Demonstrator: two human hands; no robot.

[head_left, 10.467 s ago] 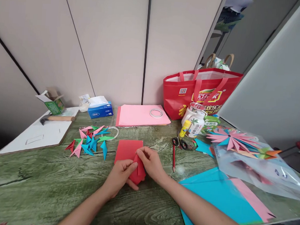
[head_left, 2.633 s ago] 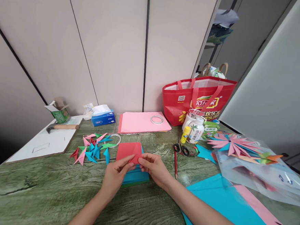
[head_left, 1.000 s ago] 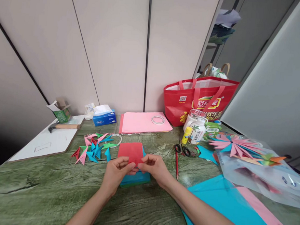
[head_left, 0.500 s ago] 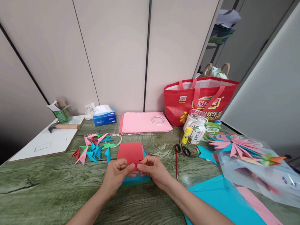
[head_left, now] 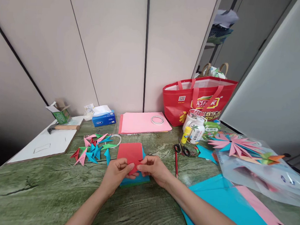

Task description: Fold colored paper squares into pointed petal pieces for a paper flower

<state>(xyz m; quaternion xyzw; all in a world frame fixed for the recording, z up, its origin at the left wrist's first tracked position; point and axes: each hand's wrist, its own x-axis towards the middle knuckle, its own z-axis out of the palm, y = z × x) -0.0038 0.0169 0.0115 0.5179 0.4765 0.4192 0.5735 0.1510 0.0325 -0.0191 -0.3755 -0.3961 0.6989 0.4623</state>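
A red sheet of paper (head_left: 130, 151) is pinched at its near edge between both hands. My left hand (head_left: 118, 172) is closed on its lower left part, thumb on top. On the lower right corner my right hand (head_left: 153, 168) grips with thumb and fingertips. Blue paper (head_left: 135, 181) lies under the red paper on the table, partly covered by it and by the hands. Left of the hands is a pile of folded paper pieces (head_left: 93, 149) in pink, blue, green and red. To the right lie black-handled scissors (head_left: 181, 149) and a red pencil (head_left: 176, 164).
Pink paper sheets (head_left: 144, 123) with a tape roll (head_left: 157, 120) lie at the back. A tissue box (head_left: 103, 118), a hammer (head_left: 63, 128) on a white board (head_left: 42, 144), a glue stick (head_left: 186, 135), a red bag (head_left: 176, 107) and blue sheets (head_left: 225, 207) surround the work area.
The view has shifted very slightly. Both hands keep their hold on the red paper in almost the same place.
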